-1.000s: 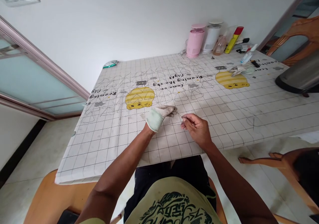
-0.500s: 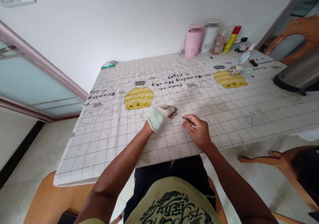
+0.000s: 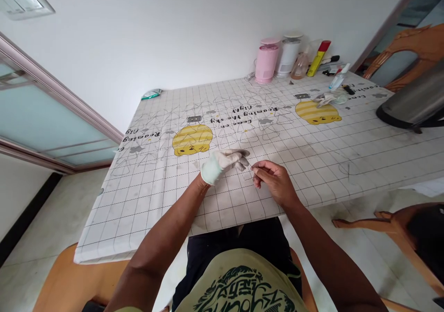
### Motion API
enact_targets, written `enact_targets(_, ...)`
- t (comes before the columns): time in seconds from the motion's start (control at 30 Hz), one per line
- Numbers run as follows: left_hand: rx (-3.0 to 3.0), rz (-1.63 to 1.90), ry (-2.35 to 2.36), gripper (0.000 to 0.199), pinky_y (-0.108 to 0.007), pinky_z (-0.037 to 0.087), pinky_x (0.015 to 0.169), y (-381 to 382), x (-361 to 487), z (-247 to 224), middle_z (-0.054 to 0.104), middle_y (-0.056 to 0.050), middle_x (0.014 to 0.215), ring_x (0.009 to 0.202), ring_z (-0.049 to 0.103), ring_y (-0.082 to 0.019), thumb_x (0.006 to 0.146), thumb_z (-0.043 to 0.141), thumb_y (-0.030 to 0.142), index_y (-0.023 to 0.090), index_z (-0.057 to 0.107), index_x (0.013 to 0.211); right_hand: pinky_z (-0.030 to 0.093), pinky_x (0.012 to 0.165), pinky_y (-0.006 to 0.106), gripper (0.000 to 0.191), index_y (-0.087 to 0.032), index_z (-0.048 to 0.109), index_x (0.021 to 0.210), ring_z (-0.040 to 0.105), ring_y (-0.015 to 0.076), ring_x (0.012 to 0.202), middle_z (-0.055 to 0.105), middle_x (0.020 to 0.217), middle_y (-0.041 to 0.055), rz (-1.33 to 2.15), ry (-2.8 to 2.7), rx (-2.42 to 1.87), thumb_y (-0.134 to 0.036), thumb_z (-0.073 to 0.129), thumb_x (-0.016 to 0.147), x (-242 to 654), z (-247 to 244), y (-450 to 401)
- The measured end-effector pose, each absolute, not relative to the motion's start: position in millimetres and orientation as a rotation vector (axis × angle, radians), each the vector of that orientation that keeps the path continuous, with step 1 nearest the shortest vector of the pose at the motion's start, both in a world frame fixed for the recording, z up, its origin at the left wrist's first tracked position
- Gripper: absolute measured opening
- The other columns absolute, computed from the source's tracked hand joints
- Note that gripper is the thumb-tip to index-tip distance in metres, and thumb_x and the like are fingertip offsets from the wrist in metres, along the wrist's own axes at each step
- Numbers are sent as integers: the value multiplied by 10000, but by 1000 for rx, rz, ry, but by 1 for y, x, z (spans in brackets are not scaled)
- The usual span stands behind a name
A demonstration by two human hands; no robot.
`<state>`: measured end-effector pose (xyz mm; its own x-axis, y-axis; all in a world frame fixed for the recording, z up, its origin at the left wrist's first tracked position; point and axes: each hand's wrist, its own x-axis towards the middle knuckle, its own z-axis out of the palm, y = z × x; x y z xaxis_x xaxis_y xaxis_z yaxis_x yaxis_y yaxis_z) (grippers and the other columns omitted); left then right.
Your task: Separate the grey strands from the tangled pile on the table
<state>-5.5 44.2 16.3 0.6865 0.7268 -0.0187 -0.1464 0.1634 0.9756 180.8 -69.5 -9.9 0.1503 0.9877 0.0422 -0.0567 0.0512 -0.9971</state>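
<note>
My left hand (image 3: 233, 159) wears a white glove with a pale green cuff and grey fingertips, its fingers pinched together low over the tablecloth. Bare and close beside it, my right hand (image 3: 272, 178) has thumb and forefinger pressed together. A thin wire (image 3: 249, 165) runs across the small gap between the two hands; most of it is hidden by fingers. Thin bent wire pieces (image 3: 265, 134) lie spread over the far and left parts of the cloth. At the right, another fine wire piece (image 3: 348, 171) lies by itself.
The checked tablecloth (image 3: 145, 219) covers a table against the wall. Along its back stand a pink device (image 3: 267, 62), a white device (image 3: 289, 57), bottles and a yellow spray can (image 3: 318, 59). Another glove (image 3: 328, 99) lies at right, near a metal kettle (image 3: 412, 101).
My right hand's fingertips have come slightly closer to my left hand. The left glove has turned a little, its fingers now more bent. The view has shifted slightly.
</note>
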Motion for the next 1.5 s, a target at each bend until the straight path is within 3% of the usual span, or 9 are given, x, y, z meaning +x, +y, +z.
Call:
enact_targets(0.4, 1187, 733, 618, 526, -353, 552, 723, 45, -3, 6, 786, -167, 845, 779, 737, -237, 789, 835, 583, 81, 795, 941, 543, 582, 296, 169, -216, 727, 945, 623, 159, 591, 645, 658, -16, 899, -1187, -1262, -376, 681, 975, 176, -3, -74)
enact_targets(0.5, 1198, 788, 691, 544, -345, 572, 744, 40, 1, 13, 801, -157, 907, 736, 725, -205, 822, 814, 569, 79, 787, 1055, 544, 592, 300, 171, -215, 731, 973, 631, 165, 600, 647, 658, -14, 810, -1182, -1302, -374, 670, 983, 175, -4, -74)
enact_targets(0.63, 1325, 837, 968, 465, -294, 571, 754, 26, 6, 21, 811, -104, 959, 706, 699, -148, 927, 740, 417, 109, 746, 1275, 540, 610, 306, 160, -210, 726, 971, 638, 169, 605, 657, 663, -8, 632, -1181, -1358, -358, 666, 984, 177, -8, -70)
enact_targets(0.83, 1426, 724, 1106, 312, -239, 551, 713, 13, 12, 13, 771, -21, 774, 668, 659, -119, 960, 628, 290, 171, 805, 1188, 543, 609, 297, 141, -210, 724, 977, 658, 172, 615, 667, 675, -6, 582, -1221, -1379, -335, 658, 983, 182, -11, -70)
enact_targets(1.1, 1426, 653, 1119, 302, -233, 518, 624, 19, 18, 17, 739, -6, 707, 598, 619, -114, 956, 585, 240, 169, 811, 1145, 546, 617, 305, 139, -223, 727, 968, 661, 176, 618, 663, 669, -8, 562, -1255, -1408, -338, 650, 983, 183, -12, -72)
enact_targets(1.3, 1366, 717, 1054, 316, -251, 544, 682, 22, 12, 15, 783, -40, 839, 629, 633, -109, 939, 674, 281, 141, 794, 1196, 576, 617, 319, 174, -215, 735, 980, 664, 180, 624, 679, 689, 4, 601, -1161, -1409, -375, 668, 971, 185, -14, -71)
enact_targets(1.5, 1310, 671, 962, 197, -273, 559, 736, 23, 4, 12, 801, -83, 925, 727, 682, -135, 873, 735, 231, 142, 827, 1022, 569, 605, 322, 184, -214, 740, 983, 662, 182, 621, 679, 687, 6, 629, -1131, -1383, -387, 679, 970, 186, -15, -67)
